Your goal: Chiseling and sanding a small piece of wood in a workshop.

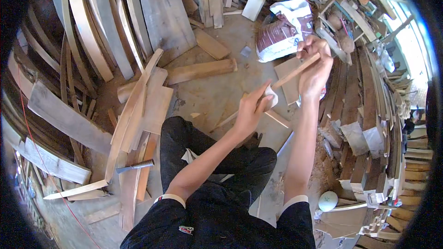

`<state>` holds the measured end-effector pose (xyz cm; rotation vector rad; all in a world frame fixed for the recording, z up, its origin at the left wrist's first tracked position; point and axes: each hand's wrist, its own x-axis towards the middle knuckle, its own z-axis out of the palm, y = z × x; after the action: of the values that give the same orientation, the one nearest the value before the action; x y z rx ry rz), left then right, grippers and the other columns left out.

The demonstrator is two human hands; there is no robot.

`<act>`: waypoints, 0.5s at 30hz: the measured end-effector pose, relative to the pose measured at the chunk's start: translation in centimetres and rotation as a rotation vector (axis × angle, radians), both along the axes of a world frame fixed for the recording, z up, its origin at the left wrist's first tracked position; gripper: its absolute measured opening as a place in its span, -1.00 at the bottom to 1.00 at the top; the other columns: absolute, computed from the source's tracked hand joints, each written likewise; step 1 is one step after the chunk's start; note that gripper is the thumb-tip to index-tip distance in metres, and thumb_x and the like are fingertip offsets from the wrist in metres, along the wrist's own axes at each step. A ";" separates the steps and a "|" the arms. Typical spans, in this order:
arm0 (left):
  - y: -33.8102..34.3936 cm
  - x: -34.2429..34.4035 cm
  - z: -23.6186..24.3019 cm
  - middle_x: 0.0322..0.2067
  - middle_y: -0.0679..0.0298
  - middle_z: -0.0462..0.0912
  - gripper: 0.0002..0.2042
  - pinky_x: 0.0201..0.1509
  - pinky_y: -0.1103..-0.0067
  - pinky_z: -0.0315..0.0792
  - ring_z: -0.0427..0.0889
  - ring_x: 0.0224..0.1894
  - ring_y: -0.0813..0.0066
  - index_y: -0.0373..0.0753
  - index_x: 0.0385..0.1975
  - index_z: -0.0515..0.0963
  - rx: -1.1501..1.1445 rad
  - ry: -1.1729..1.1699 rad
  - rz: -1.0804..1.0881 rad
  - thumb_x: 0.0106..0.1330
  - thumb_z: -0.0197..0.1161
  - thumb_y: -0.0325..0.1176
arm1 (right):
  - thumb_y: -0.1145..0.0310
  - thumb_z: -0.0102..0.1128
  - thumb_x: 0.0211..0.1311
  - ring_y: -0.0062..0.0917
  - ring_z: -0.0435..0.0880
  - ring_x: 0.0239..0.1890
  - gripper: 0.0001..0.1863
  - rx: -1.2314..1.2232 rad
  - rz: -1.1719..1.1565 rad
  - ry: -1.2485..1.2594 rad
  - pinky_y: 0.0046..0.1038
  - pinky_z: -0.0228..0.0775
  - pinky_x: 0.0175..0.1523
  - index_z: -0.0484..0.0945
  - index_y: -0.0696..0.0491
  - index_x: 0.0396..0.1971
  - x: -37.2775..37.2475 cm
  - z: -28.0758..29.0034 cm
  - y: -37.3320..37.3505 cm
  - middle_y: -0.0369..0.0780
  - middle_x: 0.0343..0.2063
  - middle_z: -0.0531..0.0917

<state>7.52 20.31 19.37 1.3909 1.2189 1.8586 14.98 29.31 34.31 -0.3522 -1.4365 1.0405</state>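
Head view: one slim, straight, light-brown wooden stick point(295, 71) runs between the hands, just on the person's side of the maroon-and-white printed sack point(279, 38). Right hand point(317, 73) is partly open, palm up, fingers curled, the stick's far end lying across it; how firmly it grips, I can't tell. Left hand point(249, 110), farther from the sack, is closed with fingers pinched together, a small off-white folded piece point(272, 96) between them at the stick's near end; paper or cloth, can't tell.

Stick looks light, stiff, dry, not slippery; probably sturdy, though thin enough to snap under hard bending. Edges might splinter. Best hold: far end in the palm, leaving the length free. Folded piece looks thin and soft; pinch it.

Counts from where I stand: one stick, one folded piece, one sack, two hands. One flat tan sheet point(287, 94), just nearer the person than the sack. One pale round object point(328, 201), well nearer the person. At least two brown boards point(212, 44) left of the sack. Stacked dark timber point(354, 110) right of it: too many, uncounted.
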 end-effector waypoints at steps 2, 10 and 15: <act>-0.1 0.1 -2.0 -0.17 -0.05 0.60 -0.57 -0.14 0.46 0.46 0.63 -0.21 0.11 -0.17 0.20 0.37 -0.092 0.032 -0.045 0.31 0.14 -0.43 | 0.10 -0.22 0.32 -0.59 0.36 -0.55 -0.69 -0.146 0.014 0.164 -0.59 0.08 -0.44 0.22 -0.02 -0.55 0.0 -0.1 0.0 -0.28 -0.54 0.41; 0.2 0.3 -2.9 -0.20 -0.05 0.60 -0.61 -0.14 0.48 0.47 0.64 -0.25 0.08 -0.19 0.11 0.46 -0.027 0.085 0.049 0.25 0.20 -0.41 | 0.15 -0.37 0.42 -0.67 0.04 -0.80 -0.66 -0.095 -0.144 0.229 -0.57 -0.16 -0.70 0.12 -0.03 -0.57 -2.0 -0.3 -1.4 -0.35 -0.80 0.13; 1.5 -0.1 2.6 -0.12 -0.02 0.60 -0.61 -0.03 0.47 0.45 0.63 -0.17 0.09 -0.21 0.10 0.47 0.163 0.010 -0.004 0.25 0.19 -0.44 | 0.12 -0.35 0.42 -0.67 0.03 -0.80 -0.65 -0.104 -0.051 0.215 -0.57 -0.16 -0.70 0.13 -0.01 -0.56 -2.7 -0.5 -1.6 -0.35 -0.82 0.13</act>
<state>7.46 21.86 21.93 1.4884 1.0883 1.9882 12.29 27.70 33.77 -0.3395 -1.1790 1.0802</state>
